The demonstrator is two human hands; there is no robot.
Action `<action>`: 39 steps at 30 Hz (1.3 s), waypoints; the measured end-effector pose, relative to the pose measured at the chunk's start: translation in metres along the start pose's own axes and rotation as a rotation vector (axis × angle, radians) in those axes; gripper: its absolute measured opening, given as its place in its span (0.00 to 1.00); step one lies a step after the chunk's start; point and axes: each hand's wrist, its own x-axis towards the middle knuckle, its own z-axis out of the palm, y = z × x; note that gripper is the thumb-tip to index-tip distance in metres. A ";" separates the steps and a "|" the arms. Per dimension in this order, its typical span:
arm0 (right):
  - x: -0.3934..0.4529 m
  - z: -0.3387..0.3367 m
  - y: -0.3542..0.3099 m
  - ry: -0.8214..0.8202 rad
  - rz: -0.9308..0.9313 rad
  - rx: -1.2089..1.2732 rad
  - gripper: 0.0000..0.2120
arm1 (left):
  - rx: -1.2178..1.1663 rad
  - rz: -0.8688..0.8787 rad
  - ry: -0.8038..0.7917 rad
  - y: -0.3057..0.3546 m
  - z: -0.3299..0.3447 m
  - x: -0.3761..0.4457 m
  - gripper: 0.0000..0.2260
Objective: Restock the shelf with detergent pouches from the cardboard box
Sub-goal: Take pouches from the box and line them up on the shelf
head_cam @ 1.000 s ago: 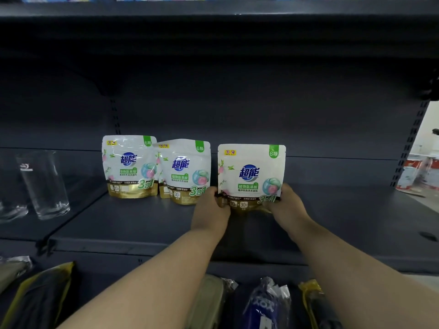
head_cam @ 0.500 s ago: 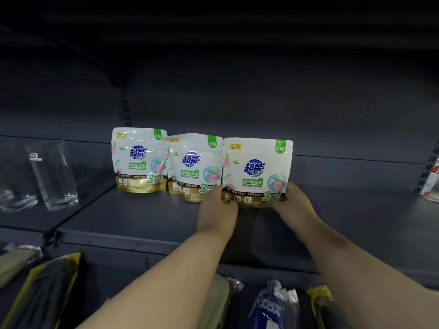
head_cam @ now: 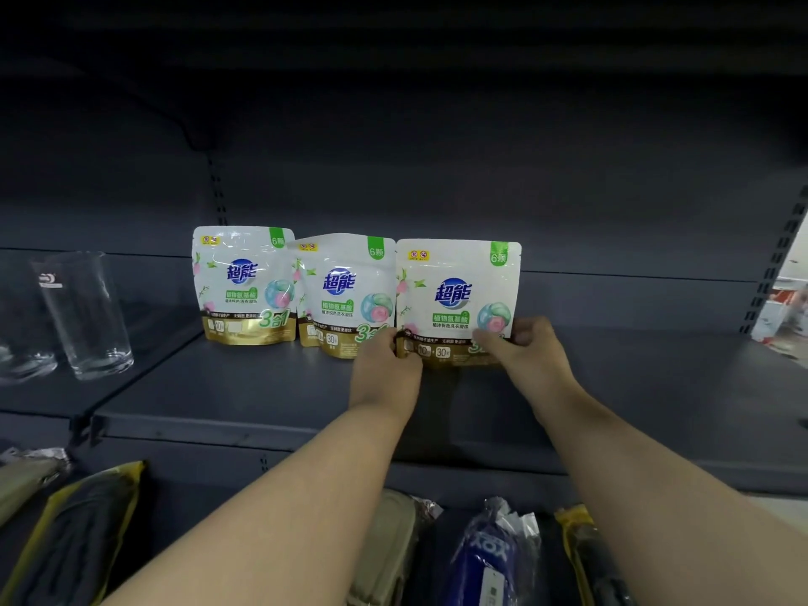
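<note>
Dark grey metal shelf point(head_cam: 245, 400), three white/gold detergent pouches upright in a row near the back panel. Right pouch point(head_cam: 457, 299) is the one being handled: left hand point(head_cam: 387, 365) pinches its lower left corner, right hand point(head_cam: 531, 349) pinches its lower right corner, fingers curled onto the gold band. Base sits on or just above the shelf, can't tell which. Its left edge touches the middle pouch point(head_cam: 345, 295), which overlaps the left pouch point(head_cam: 245, 284) edge.

All three carry the same print: blue logo "超能", green tab "6颗" top right, green band "植物氨基酸", "3合1" low on the front, "10" and "30" boxes on the gold band. Smaller text not legible.

Clear drinking glass point(head_cam: 85, 317) on the adjoining shelf section to the left, small logo near its rim, unreadable. Lower tier: blue packet point(head_cam: 485, 557) marked "XOX", yellow-edged dark packs point(head_cam: 74, 531) either side.
</note>
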 end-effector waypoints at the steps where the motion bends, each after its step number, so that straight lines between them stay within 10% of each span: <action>1: -0.004 -0.002 -0.001 0.020 0.012 0.029 0.29 | -0.001 -0.018 0.027 0.001 -0.001 -0.002 0.09; 9: -0.074 -0.017 -0.009 0.118 -0.016 0.147 0.13 | -0.080 0.001 0.126 -0.003 -0.019 -0.054 0.02; 24: -0.303 0.039 0.116 -0.935 0.225 -0.207 0.04 | 0.157 -0.229 -0.275 -0.152 -0.070 -0.254 0.02; 39: -0.412 0.130 0.327 -1.200 0.620 -0.866 0.21 | 0.753 -0.179 -0.875 -0.253 -0.075 -0.339 0.09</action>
